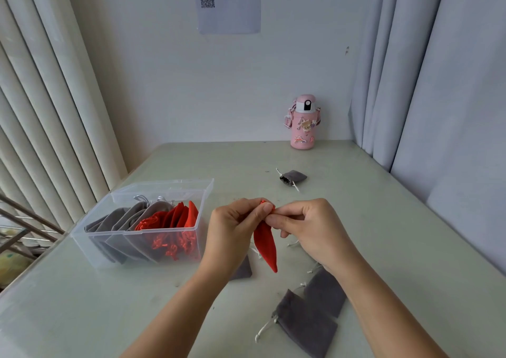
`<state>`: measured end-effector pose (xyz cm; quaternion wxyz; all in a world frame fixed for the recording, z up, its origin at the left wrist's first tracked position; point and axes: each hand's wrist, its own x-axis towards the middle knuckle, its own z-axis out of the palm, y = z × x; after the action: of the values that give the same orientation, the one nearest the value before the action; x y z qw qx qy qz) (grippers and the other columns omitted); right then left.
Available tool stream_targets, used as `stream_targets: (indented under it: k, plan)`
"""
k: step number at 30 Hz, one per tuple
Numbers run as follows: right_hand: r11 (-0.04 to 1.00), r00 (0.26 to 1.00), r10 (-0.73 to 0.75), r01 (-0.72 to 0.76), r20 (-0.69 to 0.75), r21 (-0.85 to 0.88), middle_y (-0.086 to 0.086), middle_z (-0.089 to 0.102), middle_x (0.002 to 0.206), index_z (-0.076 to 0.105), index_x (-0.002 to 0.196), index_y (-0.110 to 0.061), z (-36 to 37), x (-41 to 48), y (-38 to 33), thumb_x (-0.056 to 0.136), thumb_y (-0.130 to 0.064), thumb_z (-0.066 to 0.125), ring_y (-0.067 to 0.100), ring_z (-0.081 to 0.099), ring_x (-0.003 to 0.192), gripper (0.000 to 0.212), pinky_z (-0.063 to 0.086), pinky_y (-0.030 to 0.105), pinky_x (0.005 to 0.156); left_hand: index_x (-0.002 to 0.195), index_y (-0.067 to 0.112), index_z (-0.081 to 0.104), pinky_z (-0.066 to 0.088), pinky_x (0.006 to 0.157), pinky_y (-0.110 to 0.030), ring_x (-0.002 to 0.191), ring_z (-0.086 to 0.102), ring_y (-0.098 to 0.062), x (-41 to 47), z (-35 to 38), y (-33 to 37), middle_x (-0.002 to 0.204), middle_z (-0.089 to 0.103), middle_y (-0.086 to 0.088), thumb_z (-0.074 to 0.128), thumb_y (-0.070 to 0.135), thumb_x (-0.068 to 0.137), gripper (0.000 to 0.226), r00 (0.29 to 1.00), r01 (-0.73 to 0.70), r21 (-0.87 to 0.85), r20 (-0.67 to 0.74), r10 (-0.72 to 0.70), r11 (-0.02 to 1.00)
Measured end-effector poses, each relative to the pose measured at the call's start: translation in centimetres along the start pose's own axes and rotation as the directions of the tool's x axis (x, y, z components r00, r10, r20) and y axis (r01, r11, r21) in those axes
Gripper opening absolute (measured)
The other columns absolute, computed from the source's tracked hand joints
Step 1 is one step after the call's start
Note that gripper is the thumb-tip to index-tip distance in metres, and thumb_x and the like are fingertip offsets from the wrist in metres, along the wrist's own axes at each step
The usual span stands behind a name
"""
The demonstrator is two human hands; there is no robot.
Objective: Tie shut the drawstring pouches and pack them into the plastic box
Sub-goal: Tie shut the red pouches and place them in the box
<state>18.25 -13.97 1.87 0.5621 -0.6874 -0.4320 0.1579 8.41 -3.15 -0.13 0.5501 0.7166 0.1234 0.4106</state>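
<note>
Left hand (235,226): fingers curled, pinching the gathered mouth of the red pouch (265,245). It holds the pouch up off the surface (383,220), so the body hangs free and the neck stays bunched.
Right hand (309,226): thumb and fingers pinched at the same mouth, touching the left fingertips. Probably on the cord ends, but the cord is too small to make out.
Red pouch: between the two hands, mouth up, body dangling flat toward the camera.
Step (judgement): tying the drawstring. The fingers hide the knot, so I cannot tell how far along it is.
Plastic box (175,184): lidless, just left of the hands and within easy reach for dropping in.
Box contents: packed grey pouches (117,223) on the left and packed red pouches (180,215) on the right. They stand on edge in a row, likely to fit more, and are grouped by colour.
Loose grey pouches (306,327): two overlap beside the right forearm with cords trailing. Kept close, apparently as the next pieces.
Hidden grey pouch (243,270): partly under the left wrist.
Far grey pouch (294,177): lies alone, well apart, with its mouth gathered.
Progress (judgement): most are packed; this red pouch and four grey ones remain outside.
Next (judgement): once knotted, the red pouch fits at the box's right end, beside the other reds.
Pink bottle (302,123): at the back wall, clear of the work.
</note>
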Motion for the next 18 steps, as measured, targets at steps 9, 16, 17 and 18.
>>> stream_targets:
  k: [9, 16, 17, 18]
  plan:
    - [0.997, 0.998, -0.036, 0.039, 0.048, -0.061, -0.011, 0.061, 0.061, 0.078, 0.085, -0.026, -0.8, 0.2, 0.1, 0.08, -0.022, 0.075, 0.0, 0.055, 0.057, 0.008, 0.043, 0.015, 0.062, 0.076, 0.013, 0.075, 0.049, 0.061, -0.018, 0.064, 0.059, -0.012, 0.2, -0.2, 0.3, 0.067, 0.069, -0.004, 0.062, 0.023, 0.077, 0.016, 0.988, 0.146, -0.179, 0.083, -0.133, 0.973]
    - [0.965, 0.976, 0.023, -0.079, 0.219, 0.25, 0.007, 0.067, 0.076, 0.079, 0.085, -0.013, -1.0, 0.3, 0.1, 0.075, -0.013, 0.073, 0.012, 0.054, 0.071, 0.012, 0.041, 0.017, 0.065, 0.062, 0.014, 0.064, 0.046, 0.064, -0.018, 0.06, 0.053, -0.01, 0.7, -1.4, 0.9, 0.059, 0.055, 0.002, 0.052, 0.02, 0.094, 0.035, 0.89, 0.307, -0.31, 0.429, -0.155, 0.9]
    - [0.968, 0.974, 0.024, -0.079, 0.226, 0.239, 0.009, 0.066, 0.076, 0.079, 0.084, -0.014, -1.0, 0.2, 0.0, 0.076, -0.013, 0.072, 0.012, 0.053, 0.071, 0.011, 0.041, 0.017, 0.065, 0.064, 0.014, 0.066, 0.047, 0.067, -0.018, 0.063, 0.056, -0.011, 0.8, -1.8, 1.0, 0.061, 0.058, 0.002, 0.052, 0.02, 0.093, 0.033, 0.881, 0.292, -0.275, 0.45, -0.146, 0.916]
    - [0.976, 0.975, 0.025, -0.071, 0.22, 0.207, 0.011, 0.066, 0.077, 0.079, 0.084, -0.015, -1.0, 0.2, -0.1, 0.077, -0.013, 0.072, 0.013, 0.053, 0.071, 0.01, 0.042, 0.018, 0.066, 0.066, 0.014, 0.069, 0.047, 0.07, -0.019, 0.068, 0.059, -0.012, 0.9, -2.2, 1.1, 0.065, 0.062, 0.002, 0.052, 0.019, 0.09, 0.029, 0.878, 0.269, -0.23, 0.459, -0.139, 0.935]
